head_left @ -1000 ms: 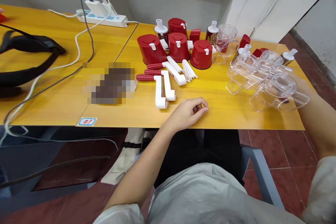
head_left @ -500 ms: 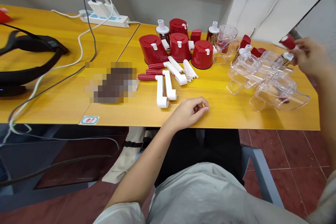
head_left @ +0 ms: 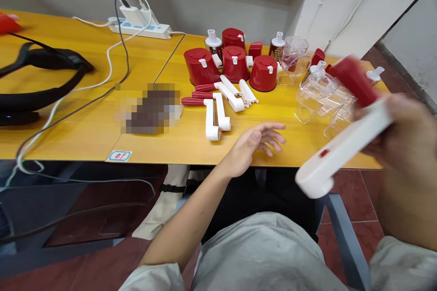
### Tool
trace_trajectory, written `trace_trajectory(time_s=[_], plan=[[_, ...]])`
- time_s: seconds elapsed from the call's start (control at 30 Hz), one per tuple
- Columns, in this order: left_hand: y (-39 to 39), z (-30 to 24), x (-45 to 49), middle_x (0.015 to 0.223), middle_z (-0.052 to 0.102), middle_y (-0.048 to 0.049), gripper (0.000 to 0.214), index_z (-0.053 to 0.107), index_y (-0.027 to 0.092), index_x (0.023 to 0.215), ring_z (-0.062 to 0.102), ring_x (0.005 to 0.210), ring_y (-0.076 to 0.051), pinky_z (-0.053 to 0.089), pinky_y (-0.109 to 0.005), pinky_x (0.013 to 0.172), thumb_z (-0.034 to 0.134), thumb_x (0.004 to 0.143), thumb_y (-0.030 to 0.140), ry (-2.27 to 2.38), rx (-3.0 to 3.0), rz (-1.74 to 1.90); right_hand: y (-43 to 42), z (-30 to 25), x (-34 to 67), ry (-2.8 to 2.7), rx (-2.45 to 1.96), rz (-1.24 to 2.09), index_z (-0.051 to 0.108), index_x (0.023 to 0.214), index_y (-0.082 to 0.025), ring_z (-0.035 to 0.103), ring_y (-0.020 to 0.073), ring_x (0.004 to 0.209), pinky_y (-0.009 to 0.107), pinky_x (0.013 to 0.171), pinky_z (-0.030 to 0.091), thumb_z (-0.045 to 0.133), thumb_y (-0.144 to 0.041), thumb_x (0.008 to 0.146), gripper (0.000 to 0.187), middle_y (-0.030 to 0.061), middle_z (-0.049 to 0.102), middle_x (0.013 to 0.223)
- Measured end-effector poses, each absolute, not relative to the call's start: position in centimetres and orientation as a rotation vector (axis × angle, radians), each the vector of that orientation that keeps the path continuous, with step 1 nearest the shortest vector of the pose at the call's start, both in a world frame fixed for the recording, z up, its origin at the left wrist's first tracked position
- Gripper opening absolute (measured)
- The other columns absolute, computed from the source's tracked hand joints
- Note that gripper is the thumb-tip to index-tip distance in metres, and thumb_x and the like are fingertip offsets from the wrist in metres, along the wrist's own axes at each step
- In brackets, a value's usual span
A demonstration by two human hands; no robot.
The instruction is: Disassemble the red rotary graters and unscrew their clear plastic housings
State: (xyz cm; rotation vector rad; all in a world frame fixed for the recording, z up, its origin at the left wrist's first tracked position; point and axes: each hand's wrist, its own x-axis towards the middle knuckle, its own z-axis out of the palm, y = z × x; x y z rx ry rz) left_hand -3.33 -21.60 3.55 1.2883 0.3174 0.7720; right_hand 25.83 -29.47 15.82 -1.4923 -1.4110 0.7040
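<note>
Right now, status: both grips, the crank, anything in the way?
Right grip closed on white-and-red crank. Left grip open, seemingly empty. Crank held tilted, partly hiding clear plastic parts. No obstruction seen between crank and left grip.

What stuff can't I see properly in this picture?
In the head view:
- right hand: blurred, so its exact grip is unclear.
- clear plastic parts: some are partly hidden behind the white-and-red crank and that hand.
- pixelated patch: blocks cover whatever is there.
- black headband-like thing: cut off by the left edge.
- sticker: its mark is too small to read.
</note>
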Motion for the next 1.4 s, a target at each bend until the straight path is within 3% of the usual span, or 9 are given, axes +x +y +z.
trace_trajectory(time_s=[0.07, 0.17, 0.23, 0.33, 0.47, 0.57, 0.73, 0.97, 1.4], plan=[[-22.5, 4.4, -3.4, 0.116, 0.08, -0.0151, 0.091, 0.072, 0.017, 0.136, 0.078, 0.093, -0.021, 0.062, -0.027, 0.077, 0.061, 0.094, 0.097, 0.276, 1.25, 0.587, -28.4, 13.3, 22.4, -1.437, -1.418, 0.856, 0.073, 0.09, -0.021, 0.043, 0.0109, 0.038, 0.027, 0.033, 0.034, 0.06, -0.087, 0.104, 0.069, -0.0016, 0.049, 0.053], [-23.4, 4.8, -3.3, 0.097, 0.079, -0.0083, 0.075, 0.069, 0.017, 0.129, 0.076, 0.076, -0.016, 0.059, -0.022, 0.065, 0.079, 0.095, 0.082, 0.344, 1.188, 0.489, -25.6, 10.3, 19.0, -1.464, -1.306, 0.978, 0.074, 0.102, -0.02, 0.048, 0.0105, 0.044, 0.025, 0.037, 0.041, 0.055, -0.09, 0.106, 0.073, -0.0022, 0.055, 0.061], [-23.4, 4.6, -3.0, 0.088, 0.077, -0.0042, 0.069, 0.064, 0.017, 0.127, 0.075, 0.067, -0.015, 0.059, -0.021, 0.058, 0.08, 0.097, 0.077, 0.409, 1.118, 0.566, -24.4, 9.0, 18.1, -1.457, -1.239, 0.993, 0.075, 0.114, -0.02, 0.049, 0.0096, 0.046, 0.025, 0.04, 0.043, 0.058, -0.089, 0.105, 0.072, -0.0017, 0.061, 0.068], [-22.8, 4.0, -2.6, 0.083, 0.075, -0.0016, 0.074, 0.062, 0.018, 0.127, 0.076, 0.059, -0.017, 0.06, -0.023, 0.048, 0.075, 0.096, 0.083, 0.532, 1.029, 0.784, -25.0, 7.4, 17.6, -1.496, -1.178, 0.755, 0.074, 0.132, -0.023, 0.06, 0.0109, 0.06, 0.026, 0.054, 0.054, 0.067, -0.069, 0.111, 0.051, 0.0024, 0.072, 0.089], [-22.0, 3.0, -2.1, 0.075, 0.072, 0.0009, 0.079, 0.061, 0.018, 0.129, 0.072, 0.053, -0.016, 0.057, -0.023, 0.042, 0.069, 0.096, 0.089, 0.63, 1.022, 0.894, -27.2, 5.5, 17.1, -1.678, -1.1, 0.561, 0.077, 0.131, -0.025, 0.074, 0.0148, 0.084, 0.028, 0.069, 0.063, 0.074, -0.037, 0.113, 0.023, 0.007, 0.078, 0.115], [-21.9, 2.1, -1.7, 0.073, 0.07, 0.0024, 0.083, 0.06, 0.018, 0.13, 0.07, 0.049, -0.016, 0.056, -0.023, 0.04, 0.066, 0.095, 0.093, 0.616, 1.036, 0.837, -27.6, 4.5, 16.9, -1.805, -1.049, 0.515, 0.08, 0.129, -0.025, 0.077, 0.0164, 0.089, 0.029, 0.075, 0.066, 0.076, -0.027, 0.11, 0.019, 0.0067, 0.08, 0.116], [-21.8, 1.1, -1.4, 0.066, 0.067, 0.005, 0.08, 0.06, 0.018, 0.123, 0.066, 0.044, -0.014, 0.05, -0.021, 0.035, 0.069, 0.094, 0.092, 0.615, 1.061, 0.769, -27.1, 3.5, 17.5, -1.979, -0.94, 0.361, 0.082, 0.125, -0.025, 0.082, 0.0222, 0.107, 0.039, 0.102, 0.07, 0.069, -0.017, 0.112, 0.021, 0.006, 0.084, 0.114], [-21.7, 1.3, -1.5, 0.064, 0.067, 0.0053, 0.084, 0.061, 0.018, 0.118, 0.065, 0.04, -0.014, 0.047, -0.018, 0.031, 0.07, 0.089, 0.097, 0.694, 1.117, 0.677, -27.0, 2.1, 18.4, -2.041, -0.869, 0.241, 0.081, 0.128, -0.026, 0.085, 0.0217, 0.104, 0.035, 0.093, 0.072, 0.066, -0.011, 0.111, 0.027, 0.0056, 0.086, 0.114], [-22.2, 1.3, -1.5, 0.063, 0.065, 0.0056, 0.069, 0.058, 0.021, 0.104, 0.064, 0.041, -0.012, 0.049, -0.018, 0.033, 0.066, 0.099, 0.088, 0.657, 1.15, 0.707, -27.3, 0.6, 18.0, -1.872, -0.871, 0.203, 0.083, 0.121, -0.027, 0.084, 0.0207, 0.093, 0.035, 0.083, 0.072, 0.063, -0.015, 0.113, 0.025, 0.0069, 0.085, 0.105]])
